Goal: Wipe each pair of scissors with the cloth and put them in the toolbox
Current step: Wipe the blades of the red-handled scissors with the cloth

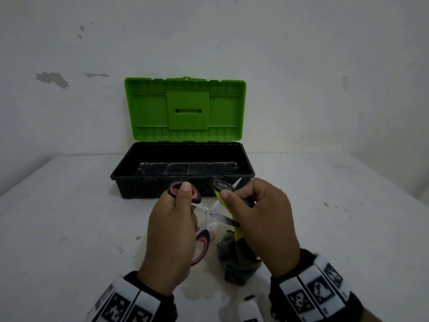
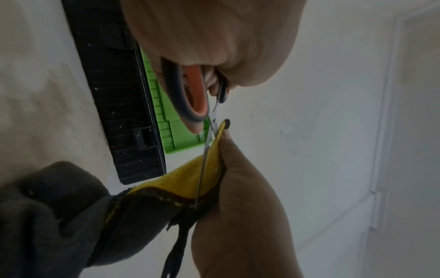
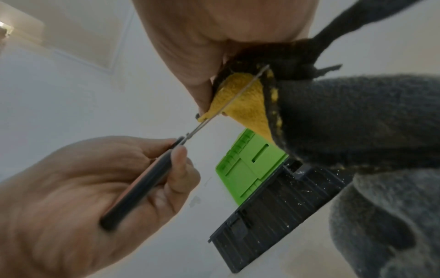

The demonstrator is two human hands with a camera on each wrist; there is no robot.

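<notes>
My left hand (image 1: 173,231) grips the black-and-pink handles of a pair of scissors (image 1: 210,212), blades spread open, above the white table. My right hand (image 1: 260,219) pinches a yellow-and-grey cloth (image 1: 239,259) folded over one blade. In the left wrist view the thin blade (image 2: 204,159) runs into the yellow fold of the cloth (image 2: 188,182). The right wrist view shows the same blade (image 3: 238,94) inside the cloth (image 3: 245,105) and the left hand (image 3: 95,188) on the handle. The toolbox (image 1: 183,170) stands open just behind, black tub bare inside, green lid (image 1: 185,110) upright.
The white table (image 1: 69,228) stretches to both sides of the hands, stained with small marks. The toolbox sits against a white wall (image 1: 325,66). A white object (image 1: 250,310) shows at the bottom edge near the right wrist.
</notes>
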